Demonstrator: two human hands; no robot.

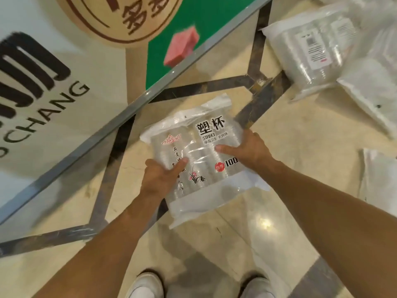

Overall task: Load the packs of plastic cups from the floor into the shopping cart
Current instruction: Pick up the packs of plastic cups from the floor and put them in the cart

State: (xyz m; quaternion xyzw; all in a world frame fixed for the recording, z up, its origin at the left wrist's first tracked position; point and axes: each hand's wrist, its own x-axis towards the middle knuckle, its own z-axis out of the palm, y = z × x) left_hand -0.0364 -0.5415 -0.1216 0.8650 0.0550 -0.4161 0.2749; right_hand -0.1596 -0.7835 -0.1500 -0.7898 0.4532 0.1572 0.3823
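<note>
Carry step: your left hand point(160, 179) and right hand point(250, 150) clamped opposite edges of cup pack point(199, 155), held above floor point(279, 211). Cart unseen; next move called for locating it. Remaining packs point(311, 52) lay upper right.

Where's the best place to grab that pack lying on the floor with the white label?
Probably by its two long sides, one hand each, coming from above. The labelled pack lies flat, label up, and looks wide and soft, like the held pack that the left hand and right hand clamp by opposite edges. Another pack overlaps its near end, so lift it clear.
</note>
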